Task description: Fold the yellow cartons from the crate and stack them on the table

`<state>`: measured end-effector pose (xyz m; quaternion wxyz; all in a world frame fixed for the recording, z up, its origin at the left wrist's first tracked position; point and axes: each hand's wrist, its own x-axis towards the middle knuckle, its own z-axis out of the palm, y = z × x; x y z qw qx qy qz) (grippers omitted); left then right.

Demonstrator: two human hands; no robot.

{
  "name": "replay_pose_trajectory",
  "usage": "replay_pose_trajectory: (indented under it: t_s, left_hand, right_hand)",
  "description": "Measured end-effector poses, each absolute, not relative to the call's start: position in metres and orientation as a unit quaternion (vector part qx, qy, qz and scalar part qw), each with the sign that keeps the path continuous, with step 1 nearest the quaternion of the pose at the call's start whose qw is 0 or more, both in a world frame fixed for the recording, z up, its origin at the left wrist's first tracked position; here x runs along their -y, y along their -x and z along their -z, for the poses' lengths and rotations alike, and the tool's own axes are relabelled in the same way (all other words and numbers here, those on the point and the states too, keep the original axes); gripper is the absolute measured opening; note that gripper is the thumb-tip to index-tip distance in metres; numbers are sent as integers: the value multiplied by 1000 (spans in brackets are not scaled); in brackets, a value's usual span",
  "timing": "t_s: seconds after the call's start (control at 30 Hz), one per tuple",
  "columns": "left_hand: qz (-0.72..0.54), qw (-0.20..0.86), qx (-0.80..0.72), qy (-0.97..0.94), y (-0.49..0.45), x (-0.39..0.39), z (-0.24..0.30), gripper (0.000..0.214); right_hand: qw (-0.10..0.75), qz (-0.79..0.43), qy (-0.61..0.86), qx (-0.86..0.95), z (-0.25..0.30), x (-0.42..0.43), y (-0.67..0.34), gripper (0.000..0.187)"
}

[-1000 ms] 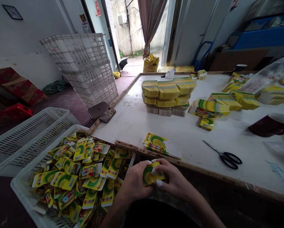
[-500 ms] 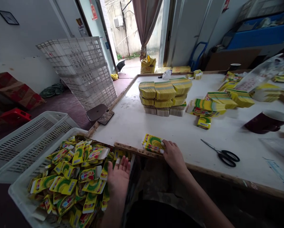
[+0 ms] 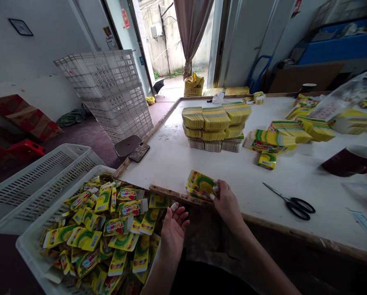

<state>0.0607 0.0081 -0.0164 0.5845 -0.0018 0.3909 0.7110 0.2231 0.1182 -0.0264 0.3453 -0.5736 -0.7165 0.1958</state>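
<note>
My right hand point(image 3: 229, 207) pinches the right end of a small yellow-and-green carton point(image 3: 202, 182) at the table's near edge. The carton looks flattened, with a printed narrow side facing me; I cannot tell whether it is one or several. White wraps cover some of my fingertips. My left hand point(image 3: 173, 231) is palm up below the table edge, fingers loosely curled and apart, with nothing in it. Beside it on the left, a white plastic crate point(image 3: 26, 250) holds a heap of similar yellow cartons point(image 3: 116, 227), some with flaps standing out.
Stacked bundles of yellow cartons point(image 3: 214, 127) stand mid-table. More bundles point(image 3: 272, 139) and a small carton point(image 3: 267, 160) lie to the right. Black-handled scissors point(image 3: 298, 207), a dark mug point(image 3: 349, 160) and a phone point(image 3: 139, 152) rest on the table point(image 3: 165, 164). Tall white crates point(image 3: 109, 90) stand left.
My left hand has moved right, away from the crate, and its fingers have curled in. My right hand has stayed at the carton, which is now tilted up slightly.
</note>
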Motion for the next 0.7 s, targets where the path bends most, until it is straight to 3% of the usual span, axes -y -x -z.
replay_pose_trajectory:
  t_s: [0.1,0.23,0.4,0.57,0.7]
  left_hand:
    - [-715,586,-380,-41,-65,-9,19,43]
    - [-742,570,-337,-102,-75,-14,13,56]
    - [-761,564,-312,-79,-80,-19,-6,50]
    - [-777,518,-349,-84,-72,-14,-10,44]
    - [-749,505,-407,-137,-70,-12,-3,36]
  right_hand:
    - [398,-254,556,684,15,-113,-225,41]
    - [446,-447,451,631,-4,-85,-215,44]
    - [387,-614,329,604,-15,-31,-184,47]
    - [352,-670,298,582,-13,-15,-174,55]
    - [329,-680,310,577,-11,-19,-176,48]
